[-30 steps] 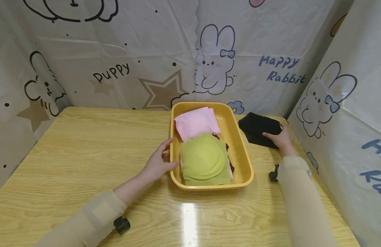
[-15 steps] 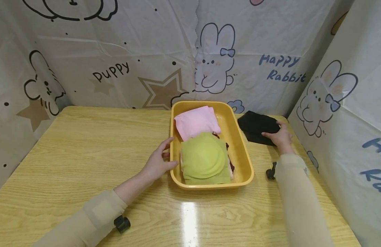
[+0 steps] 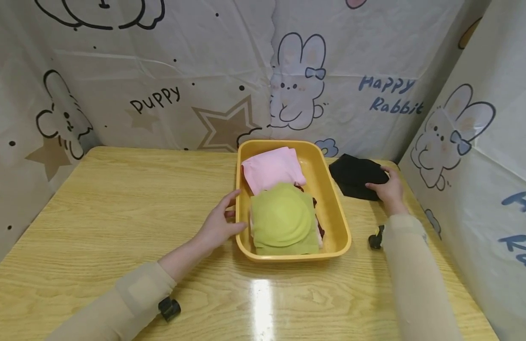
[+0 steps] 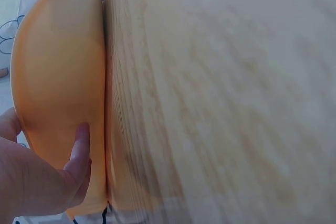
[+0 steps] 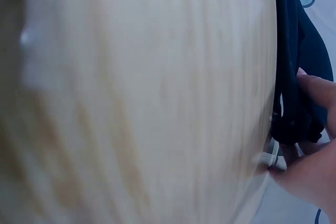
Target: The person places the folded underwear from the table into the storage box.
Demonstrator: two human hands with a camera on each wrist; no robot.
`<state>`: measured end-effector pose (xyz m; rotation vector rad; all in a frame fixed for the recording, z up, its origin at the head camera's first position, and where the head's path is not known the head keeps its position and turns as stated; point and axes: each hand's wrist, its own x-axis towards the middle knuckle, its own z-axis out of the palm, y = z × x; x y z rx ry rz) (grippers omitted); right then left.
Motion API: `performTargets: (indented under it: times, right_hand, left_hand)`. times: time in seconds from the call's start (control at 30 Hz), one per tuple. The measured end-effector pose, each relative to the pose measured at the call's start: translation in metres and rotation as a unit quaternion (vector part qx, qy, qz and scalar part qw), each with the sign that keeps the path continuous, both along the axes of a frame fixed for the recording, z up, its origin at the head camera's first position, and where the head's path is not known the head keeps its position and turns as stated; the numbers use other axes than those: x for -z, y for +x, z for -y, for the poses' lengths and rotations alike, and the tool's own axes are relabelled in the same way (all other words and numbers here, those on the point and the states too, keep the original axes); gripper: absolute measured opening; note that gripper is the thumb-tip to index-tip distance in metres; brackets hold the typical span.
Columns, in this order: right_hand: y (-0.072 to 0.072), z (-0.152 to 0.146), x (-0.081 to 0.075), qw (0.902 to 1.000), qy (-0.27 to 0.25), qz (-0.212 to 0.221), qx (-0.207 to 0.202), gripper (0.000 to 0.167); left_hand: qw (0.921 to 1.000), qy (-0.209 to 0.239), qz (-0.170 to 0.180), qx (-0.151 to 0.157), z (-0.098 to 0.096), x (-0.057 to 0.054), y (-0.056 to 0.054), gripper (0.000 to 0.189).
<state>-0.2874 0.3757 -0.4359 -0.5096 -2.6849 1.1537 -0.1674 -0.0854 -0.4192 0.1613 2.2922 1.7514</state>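
Observation:
A yellow plastic tub (image 3: pixel 337 227) stands on the wooden table. My left hand (image 3: pixel 218 220) holds its left side, thumb over the rim and fingers against the outer wall (image 4: pixel 63 77). A folded pink cloth (image 3: pixel 273 168) lies at the back of the tub. In front of it sits a folded yellow-green cloth item (image 3: pixel 284 220) with a rounded bulge on top, over pale and dark red fabric that is mostly hidden. My right hand (image 3: pixel 388 189) grips the right end of a folded black cloth (image 3: pixel 358 175), thumb on top; other fingers are partly hidden behind its edge (image 5: pixel 310 56).
The wooden table (image 3: pixel 139 203) extends to the left and in front of the tub. A printed curtain (image 3: pixel 182 71) walls the back and both sides; its right panel stands close to my right hand. Black camera mounts (image 3: pixel 169 309) hang under both wrists.
My right hand and the black cloth have shifted very slightly towards the back. The left hand and the tub stay where they were.

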Motion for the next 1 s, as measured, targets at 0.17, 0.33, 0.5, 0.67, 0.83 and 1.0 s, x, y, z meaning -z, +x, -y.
performTargets:
  times: [0.17,0.33,0.5,0.67,0.83,1.0]
  right_hand:
    - [0.000,-0.005,0.001,0.9994,-0.022,-0.025,-0.011,0.076]
    - [0.000,-0.007,-0.001,0.9980,-0.041,-0.042,-0.025,0.075]
    - [-0.002,-0.007,-0.001,0.9961,-0.063,-0.057,-0.024,0.070]
    - [-0.005,-0.002,-0.003,0.9870,-0.151,-0.055,0.014,0.069]
    - [-0.004,0.005,-0.011,0.9492,-0.305,-0.045,0.062,0.069]
    - [-0.002,0.009,-0.018,0.9016,-0.418,-0.063,0.093,0.061]
  left_hand:
    - [1.0000,-0.007,-0.006,-0.003,0.000,0.001,0.000,0.085]
    - [1.0000,-0.006,-0.005,-0.002,0.000,0.002,-0.001,0.084]
    - [1.0000,-0.005,0.000,0.002,-0.001,-0.012,0.005,0.083]
    - [0.9999,-0.006,0.011,0.005,-0.003,-0.037,0.017,0.081]
    - [0.9998,-0.014,0.013,0.002,-0.004,-0.040,0.018,0.081]
    - [0.9998,-0.016,0.014,0.000,-0.004,-0.039,0.018,0.081]
